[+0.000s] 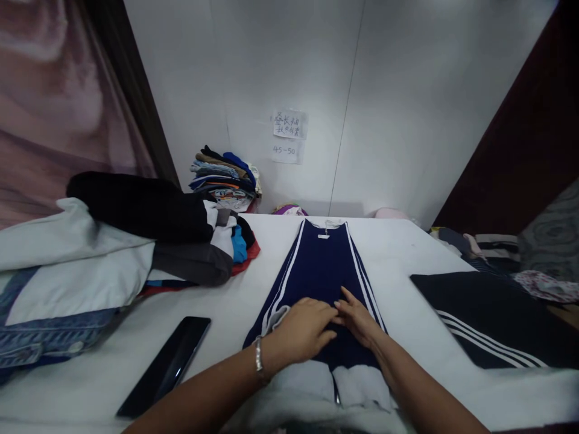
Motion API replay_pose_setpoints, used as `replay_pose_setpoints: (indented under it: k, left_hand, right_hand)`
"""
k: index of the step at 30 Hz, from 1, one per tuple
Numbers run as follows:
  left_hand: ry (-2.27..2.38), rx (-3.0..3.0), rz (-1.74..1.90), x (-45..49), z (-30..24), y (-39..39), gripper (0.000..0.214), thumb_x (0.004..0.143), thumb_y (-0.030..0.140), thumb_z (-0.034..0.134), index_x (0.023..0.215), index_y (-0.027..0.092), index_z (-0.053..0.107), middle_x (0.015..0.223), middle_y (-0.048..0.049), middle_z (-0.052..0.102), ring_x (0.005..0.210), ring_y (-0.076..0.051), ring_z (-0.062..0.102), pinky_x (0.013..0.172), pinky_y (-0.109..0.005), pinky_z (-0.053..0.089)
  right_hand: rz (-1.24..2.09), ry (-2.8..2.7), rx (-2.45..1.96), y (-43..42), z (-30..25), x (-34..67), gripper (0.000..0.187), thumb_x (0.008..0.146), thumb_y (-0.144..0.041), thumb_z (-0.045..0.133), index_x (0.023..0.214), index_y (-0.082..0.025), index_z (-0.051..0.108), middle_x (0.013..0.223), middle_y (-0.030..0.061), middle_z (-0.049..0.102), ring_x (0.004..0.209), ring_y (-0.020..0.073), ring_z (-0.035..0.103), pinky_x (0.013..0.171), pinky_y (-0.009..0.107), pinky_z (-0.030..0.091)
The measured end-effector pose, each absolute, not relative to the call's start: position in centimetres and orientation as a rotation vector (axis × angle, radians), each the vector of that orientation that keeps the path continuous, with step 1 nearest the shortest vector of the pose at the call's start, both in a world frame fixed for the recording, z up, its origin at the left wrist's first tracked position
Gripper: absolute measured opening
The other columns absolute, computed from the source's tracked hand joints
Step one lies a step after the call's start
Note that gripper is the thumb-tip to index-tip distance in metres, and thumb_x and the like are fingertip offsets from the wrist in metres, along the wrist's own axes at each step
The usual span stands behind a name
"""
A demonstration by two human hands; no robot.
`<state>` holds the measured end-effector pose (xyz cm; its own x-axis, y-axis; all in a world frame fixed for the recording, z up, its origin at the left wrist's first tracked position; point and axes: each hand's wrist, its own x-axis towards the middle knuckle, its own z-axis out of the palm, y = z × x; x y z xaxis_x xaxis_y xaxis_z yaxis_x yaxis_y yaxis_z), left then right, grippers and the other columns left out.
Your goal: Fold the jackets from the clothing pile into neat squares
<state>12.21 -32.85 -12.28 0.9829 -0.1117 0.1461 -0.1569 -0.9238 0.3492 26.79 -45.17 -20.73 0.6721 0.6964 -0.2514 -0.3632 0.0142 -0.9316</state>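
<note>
A navy garment point(322, 265) with white stripes down both sides lies lengthwise on the white table, its narrow end pointing away from me. A small white tag point(324, 237) shows near that far end. My left hand point(302, 331) rests over the garment's near part, fingers pointing right and thumb apart. Beside its wrist a pale grey fold point(277, 317) sticks up. My right hand point(358, 317) is over the garment too, fingers spread, its tips meeting those of the left. Pale grey fabric point(362, 384) lies at the garment's near end. Neither hand visibly grips anything.
A black phone point(166, 365) lies at left on the table point(398, 253). Heaped clothes point(149, 241) fill the left side; a folded stack point(224, 181) stands behind. At right lies a black striped garment point(493, 313). Paper notes point(289, 135) hang on the wall.
</note>
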Motion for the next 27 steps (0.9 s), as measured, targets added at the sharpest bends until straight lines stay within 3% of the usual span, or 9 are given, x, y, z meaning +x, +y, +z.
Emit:
replay_pose_setpoints:
  k: [5,9,13,17,20,22,25,27]
  left_hand:
    - [0.560,2.632,0.383,8.9,-12.2,-27.3,0.039,0.086,0.041,0.051,0.119,0.021,0.060,0.123,-0.0084,0.063,0.115,-0.025,0.056,0.101,-0.039,0.041]
    - [0.817,2.240,0.306,6.0,-13.8,-25.2,0.049,0.085,0.054,0.046,0.115,0.020,0.064,0.122,-0.0083,0.065,0.115,-0.026,0.057,0.100,-0.039,0.042]
    - [0.952,1.836,0.331,4.5,-14.5,-25.3,0.057,0.082,0.059,0.044,0.122,0.020,0.059,0.105,-0.0072,0.069,0.096,-0.023,0.065,0.073,-0.032,0.053]
    - [0.999,1.679,0.357,4.6,-15.1,-25.7,0.063,0.080,0.060,0.045,0.125,0.017,0.054,0.090,-0.0062,0.068,0.079,-0.021,0.065,0.054,-0.028,0.049]
    - [0.858,1.719,0.318,5.1,-15.5,-26.7,0.057,0.082,0.055,0.048,0.124,0.017,0.054,0.091,-0.0070,0.069,0.081,-0.023,0.065,0.061,-0.031,0.052]
    - [0.706,1.854,0.322,5.4,-15.5,-28.1,0.052,0.083,0.046,0.050,0.128,0.020,0.051,0.099,-0.0068,0.070,0.087,-0.022,0.065,0.073,-0.033,0.053]
    - [0.387,2.221,0.335,5.7,-14.9,-31.1,0.040,0.088,0.030,0.044,0.128,0.029,0.052,0.117,-0.0036,0.066,0.100,-0.020,0.062,0.089,-0.034,0.047]
    - [0.084,2.455,0.291,5.9,-14.5,-33.1,0.042,0.090,0.020,0.038,0.127,0.033,0.054,0.116,-0.0017,0.067,0.099,-0.019,0.060,0.089,-0.034,0.046]
  right_hand:
    - [0.902,-0.276,-1.251,-45.4,-20.2,26.3,0.092,0.076,-0.031,0.071,0.150,-0.022,0.017,0.100,0.0055,0.066,0.087,0.0197,0.069,0.077,0.034,0.056]
    - [0.908,-0.302,-1.251,-45.4,-19.8,26.1,0.093,0.077,-0.031,0.071,0.150,-0.018,0.015,0.106,0.0102,0.068,0.086,0.0183,0.069,0.074,0.032,0.056]
    - [0.867,-0.333,-1.297,-45.3,-20.0,26.0,0.084,0.077,-0.032,0.070,0.147,-0.019,0.026,0.091,0.0059,0.069,0.071,0.0164,0.067,0.062,0.029,0.055]
    - [0.682,-0.443,-1.356,-45.3,-19.9,26.1,0.075,0.074,-0.041,0.070,0.139,-0.017,0.041,0.068,-0.0019,0.061,0.050,0.0119,0.056,0.046,0.025,0.047]
    - [0.559,-0.583,-1.373,-45.3,-19.0,25.7,0.060,0.074,-0.048,0.068,0.125,-0.018,0.057,0.075,0.0013,0.064,0.061,0.0150,0.060,0.051,0.027,0.049]
    - [0.491,-0.687,-1.409,-45.2,-18.0,25.1,0.049,0.077,-0.049,0.066,0.116,-0.020,0.063,0.089,0.0056,0.068,0.080,0.0196,0.064,0.064,0.031,0.053]
    - [0.462,-0.819,-1.471,-44.8,-16.7,24.2,0.041,0.083,-0.049,0.061,0.113,-0.022,0.066,0.108,0.0076,0.068,0.103,0.0221,0.061,0.088,0.037,0.049]
    - [0.559,-0.851,-1.526,-44.3,-16.5,23.7,0.045,0.084,-0.051,0.059,0.118,-0.022,0.064,0.112,0.0077,0.067,0.102,0.0218,0.061,0.088,0.037,0.049]
